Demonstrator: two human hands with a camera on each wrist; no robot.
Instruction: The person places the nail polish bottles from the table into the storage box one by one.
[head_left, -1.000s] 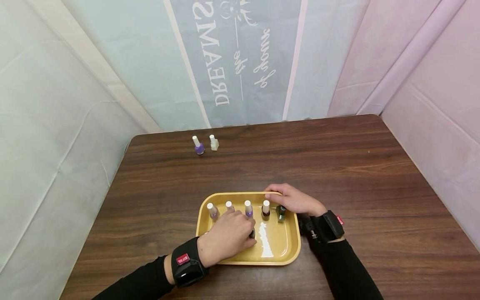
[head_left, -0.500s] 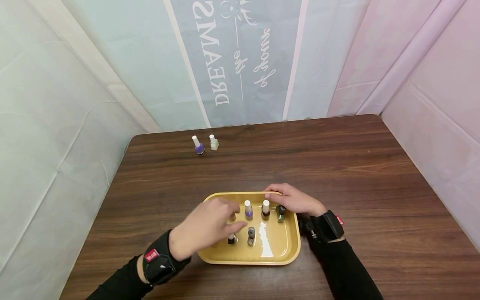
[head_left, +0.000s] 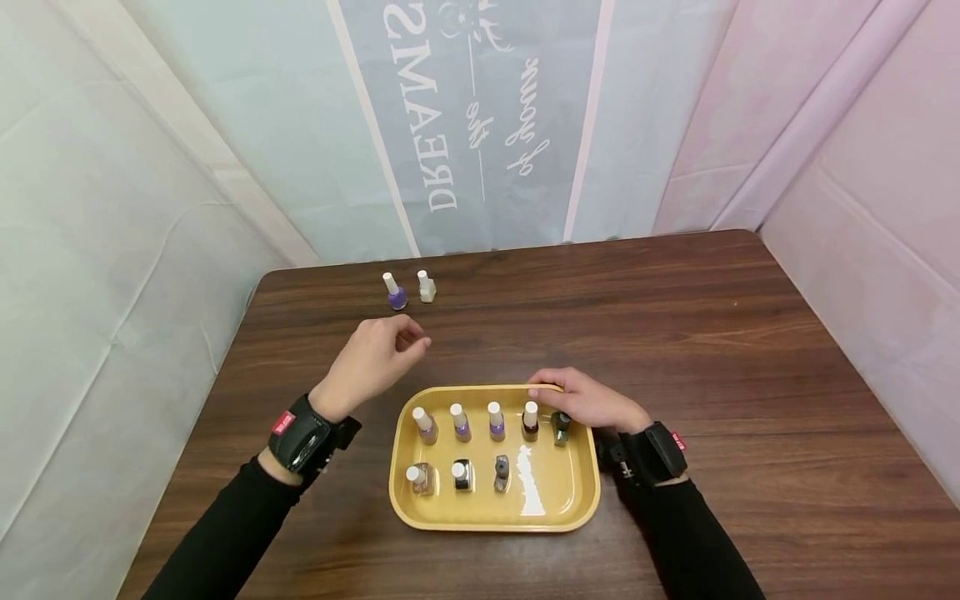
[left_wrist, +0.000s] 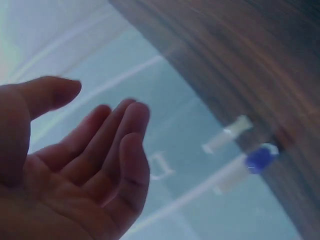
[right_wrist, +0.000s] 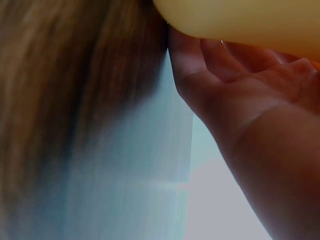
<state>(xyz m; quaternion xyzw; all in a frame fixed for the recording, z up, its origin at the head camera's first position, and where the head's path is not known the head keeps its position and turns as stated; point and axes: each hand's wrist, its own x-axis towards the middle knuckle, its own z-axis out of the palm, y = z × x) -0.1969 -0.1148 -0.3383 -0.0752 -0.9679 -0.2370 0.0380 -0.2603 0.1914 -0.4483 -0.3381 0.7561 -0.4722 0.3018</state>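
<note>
My left hand (head_left: 375, 358) is over the table left of the tray, holding nothing, its fingers loosely bent with a gap to the thumb in the left wrist view. Just beyond it stand a purple nail polish bottle (head_left: 397, 298) and a pale one (head_left: 427, 290), both with white caps. My right hand (head_left: 588, 400) grips the far right corner of the yellow tray (head_left: 495, 527), thumb over the rim and fingers outside. Inside the tray, a back row runs from a pinkish bottle (head_left: 427, 429) to a dark green bottle (head_left: 561, 429). A front row includes a black bottle (head_left: 462, 475) and a grey-capped bottle (head_left: 502, 472).
The tray stands on a dark wood table (head_left: 675, 325). A printed cloth (head_left: 480, 125) hangs behind the table's far edge, with pale cloth on both sides.
My left hand has left the tray, moving left and then forward toward the two far bottles. Bottles that it covered now show. The right hand stays on the tray.
</note>
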